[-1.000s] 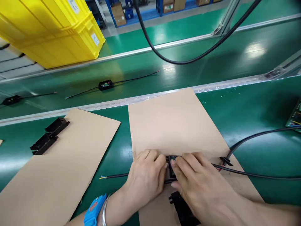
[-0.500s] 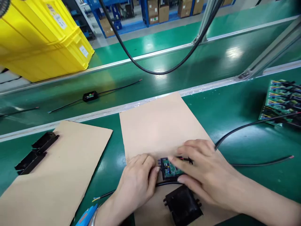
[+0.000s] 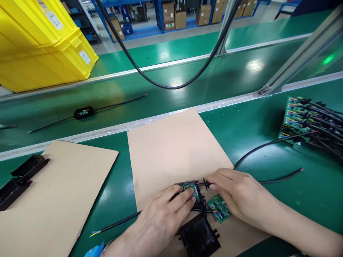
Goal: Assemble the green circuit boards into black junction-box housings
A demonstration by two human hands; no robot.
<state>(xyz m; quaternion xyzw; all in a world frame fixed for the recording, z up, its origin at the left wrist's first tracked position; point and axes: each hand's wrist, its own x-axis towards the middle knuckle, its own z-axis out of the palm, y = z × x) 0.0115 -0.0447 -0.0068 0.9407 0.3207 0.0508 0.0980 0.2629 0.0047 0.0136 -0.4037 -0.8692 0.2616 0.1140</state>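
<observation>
My left hand presses its fingertips on a small black housing with a green circuit board inside, on the middle cardboard sheet. My right hand pinches the black cable's strain relief at the housing's right end. A second small green circuit board lies under my right hand's fingers. A black plastic cover sits on the cardboard just in front of my left hand. Black cables run right from the housing, and another cable runs left.
A pile of green circuit boards with wires lies at the right. Black covers rest on the left cardboard sheet. A finished black unit with leads lies on the conveyor belt. Yellow crates stand at the far left. A thick black hose hangs overhead.
The view shifted left and up. My right hand slid right, uncovering a second small green board, and now pinches the strain relief. My left fingers moved onto the housing's board.
</observation>
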